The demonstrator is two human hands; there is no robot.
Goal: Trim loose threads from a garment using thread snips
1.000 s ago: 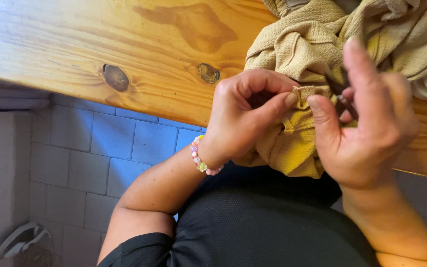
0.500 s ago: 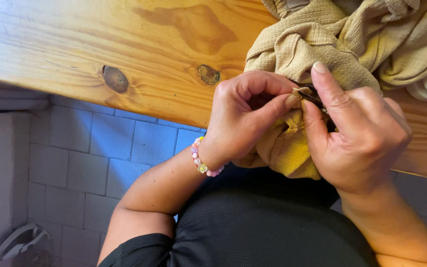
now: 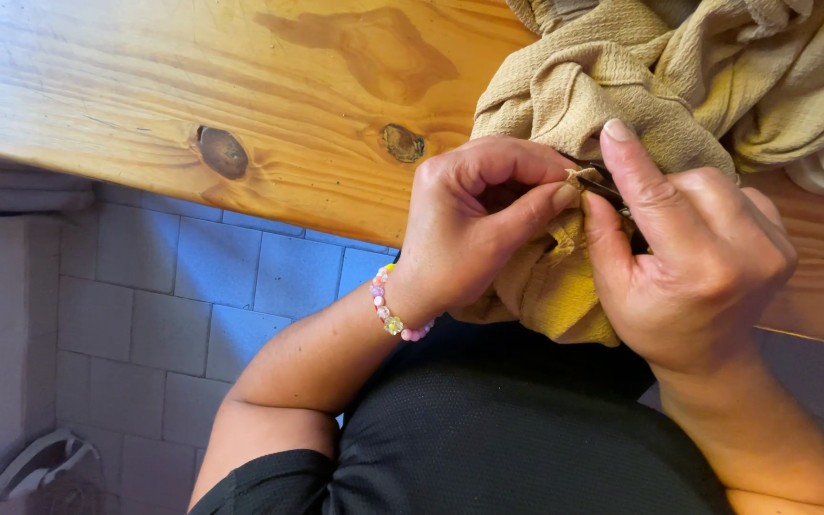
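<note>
The left hand is curled closed, its thumb and forefinger pinching a fold of the tan cloth right at the near edge of the bench. The right hand is closed too, gripping a thin dark tool between thumb and forefinger; what kind of tool it is cannot be told, since only a short length shows. The two hands touch at the fingertips, and the pinched fold sits between them, just off the bench edge and above the person's lap. The tool's long axis runs slantwise, from the right hand's knuckles up and leftward toward the left thumb tip, so its point meets the cloth exactly where the left hand holds it. The right hand is therefore the one that carries the tool, while the left is nearer the bulk of the fold and steadies it. The rest of the cloth lies bunched on the bench toward its far right corner, with a length hanging down over the near edge under both hands. A bead bracelet circles the left wrist. Two dark knots mark the bench planks to the left of the hands, well apart from the cloth. Below the bench lies a tile floor.
</note>
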